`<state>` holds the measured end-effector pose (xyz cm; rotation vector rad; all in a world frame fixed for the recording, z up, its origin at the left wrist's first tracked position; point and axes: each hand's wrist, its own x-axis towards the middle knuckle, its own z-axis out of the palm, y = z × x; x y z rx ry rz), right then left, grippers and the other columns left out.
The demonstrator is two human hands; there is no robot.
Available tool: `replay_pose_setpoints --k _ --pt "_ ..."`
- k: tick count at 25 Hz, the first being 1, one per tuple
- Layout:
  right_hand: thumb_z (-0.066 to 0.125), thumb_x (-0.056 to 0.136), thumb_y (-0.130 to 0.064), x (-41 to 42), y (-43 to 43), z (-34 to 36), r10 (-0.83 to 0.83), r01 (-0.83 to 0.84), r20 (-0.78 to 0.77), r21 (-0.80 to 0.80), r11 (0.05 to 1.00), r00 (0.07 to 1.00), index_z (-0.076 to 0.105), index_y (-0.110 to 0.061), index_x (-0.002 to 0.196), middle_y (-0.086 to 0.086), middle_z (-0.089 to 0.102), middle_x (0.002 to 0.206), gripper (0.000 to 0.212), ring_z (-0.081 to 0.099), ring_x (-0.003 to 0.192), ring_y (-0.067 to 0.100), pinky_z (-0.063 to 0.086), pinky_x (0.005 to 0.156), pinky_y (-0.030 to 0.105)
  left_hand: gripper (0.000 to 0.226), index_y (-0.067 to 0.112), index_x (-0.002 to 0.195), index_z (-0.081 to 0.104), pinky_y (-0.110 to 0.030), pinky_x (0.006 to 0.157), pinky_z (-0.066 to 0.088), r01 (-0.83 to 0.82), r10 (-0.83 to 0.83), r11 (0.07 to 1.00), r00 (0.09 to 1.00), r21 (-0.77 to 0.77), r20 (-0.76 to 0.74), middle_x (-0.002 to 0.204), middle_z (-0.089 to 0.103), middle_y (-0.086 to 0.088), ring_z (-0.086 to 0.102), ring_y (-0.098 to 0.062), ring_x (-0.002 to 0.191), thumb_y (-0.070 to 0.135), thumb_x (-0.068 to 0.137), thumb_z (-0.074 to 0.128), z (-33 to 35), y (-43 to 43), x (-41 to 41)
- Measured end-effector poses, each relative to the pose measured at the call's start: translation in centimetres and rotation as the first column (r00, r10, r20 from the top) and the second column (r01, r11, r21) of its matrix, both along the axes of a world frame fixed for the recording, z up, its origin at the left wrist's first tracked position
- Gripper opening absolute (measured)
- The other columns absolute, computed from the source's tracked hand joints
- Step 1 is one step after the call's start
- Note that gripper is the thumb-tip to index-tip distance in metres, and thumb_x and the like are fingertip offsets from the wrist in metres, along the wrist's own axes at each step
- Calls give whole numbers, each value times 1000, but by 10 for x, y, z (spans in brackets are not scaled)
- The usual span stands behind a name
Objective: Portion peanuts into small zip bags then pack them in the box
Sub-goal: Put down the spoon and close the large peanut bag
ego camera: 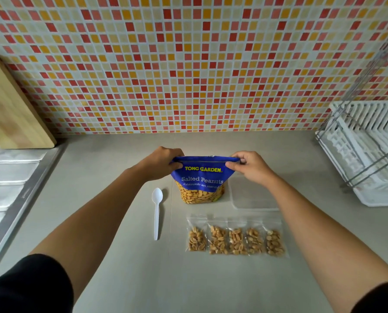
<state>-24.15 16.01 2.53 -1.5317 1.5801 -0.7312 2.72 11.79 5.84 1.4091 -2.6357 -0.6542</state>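
A: From the head camera, where is the peanut bag [200, 180] relative to the hands?

B: It stands upright on the countertop [129, 279], toward its back edge, between both hands. The left hand [163, 162] pinches the bag's top left corner; the right hand [249, 166] pinches the top right corner. Both are clenched on the top edge.

A: How does it look?

B: Blue, printed "Tong Garden Salted Peanuts", with a clear lower window showing peanuts.

A: And the rest?

B: Five small zip bags [235, 239], each filled with peanuts, lie in a row nearer the front edge, touching or slightly overlapping. A clear box [251, 197] sits just right of the big bag, partly under the right forearm. A white plastic spoon [157, 211] lies left of the bag, bowl pointing to the back.
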Motion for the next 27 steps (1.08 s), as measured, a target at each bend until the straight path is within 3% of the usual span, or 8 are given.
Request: replay_pose_setpoints --k 3,7,10,13,16,27 --pt "63 88 -17 0 1 -4 -22 21 31 5 1000 999 63 -27 82 10 68 79 11 58 73 16 43 71 31 23 10 111 55 -23 62 41 -16 17 1000 997 -7 69 107 64 -10 52 -17 88 20 91 50 5 -2 -7" --pt "64 87 -17 -3 -1 -2 -33 34 15 -29 999 999 64 -30 81 10 69 79 14 58 72 17 44 69 30 34 14 117 57 -31 78 48 62 -63 983 998 -172 1 112 63 -2 57 -19 99 32 88 55 10 4 -42" --pt "62 88 -18 -5 -2 -2 0 0 26 -4 1000 1000 64 -29 84 3 67 79 12 57 72 15 44 67 28 29 14 115 59 -27 75 45 117 -116 981 993 -153 13 108 66 -4 58 -19 94 31 92 54 7 5 -77" --pt "60 90 -14 -8 2 -5 -20 19 117 10 1000 993 64 -23 90 2 69 86 9 63 85 16 50 78 31 26 13 113 61 -26 72 41 85 -84 989 996 -122 11 105 67 -5 58 -20 91 26 92 53 4 2 -91" --pt "64 87 -15 -9 4 -7 -92 97 75 -61 993 993 65 -16 89 4 69 85 3 64 83 18 50 76 29 24 15 110 62 -26 70 41 72 -70 989 997 -132 17 104 67 -5 59 -20 89 26 92 51 1 3 -99" --pt "68 83 -13 -1 5 -10 -189 188 11 -162 969 982 70 -8 89 8 70 84 8 61 75 16 45 64 16 27 15 109 61 -30 72 42 -51 71 968 995 -246 75 101 64 -5 59 -22 87 28 94 43 -4 11 -112"
